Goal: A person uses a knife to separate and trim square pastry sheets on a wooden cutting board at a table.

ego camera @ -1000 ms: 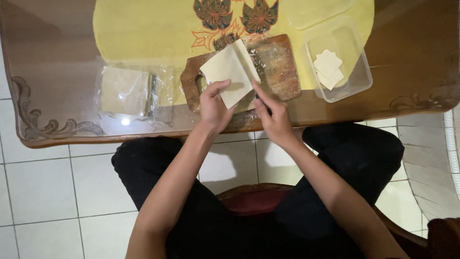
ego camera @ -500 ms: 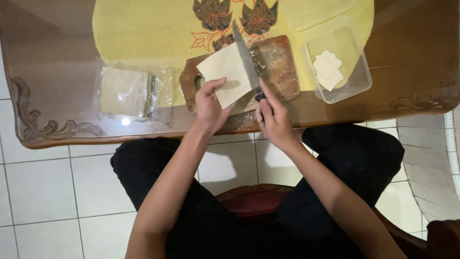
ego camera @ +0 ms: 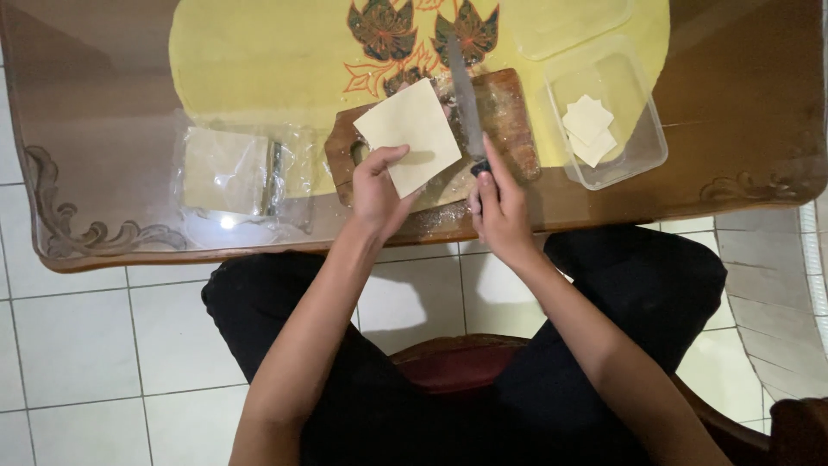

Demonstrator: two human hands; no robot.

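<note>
Nearby, clear container [ego camera: 642,147] right of cutting board [ego camera: 509,116], wrapper packet [ego camera: 226,171] left

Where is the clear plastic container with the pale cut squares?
In the head view, the clear rectangular plastic container sits on the table's right side, just right of the brown wooden cutting board, beyond the right hand.

The left hand [ego camera: 379,185] is pinching a pale square pastry sheet [ego camera: 408,134] over the wooden cutting board [ego camera: 509,121]. The right hand [ego camera: 498,203] is gripping a knife [ego camera: 464,97], its blade lying on the board just beside the sheet. A clear plastic container [ego camera: 642,129] is holding cut squares [ego camera: 589,129].
</note>
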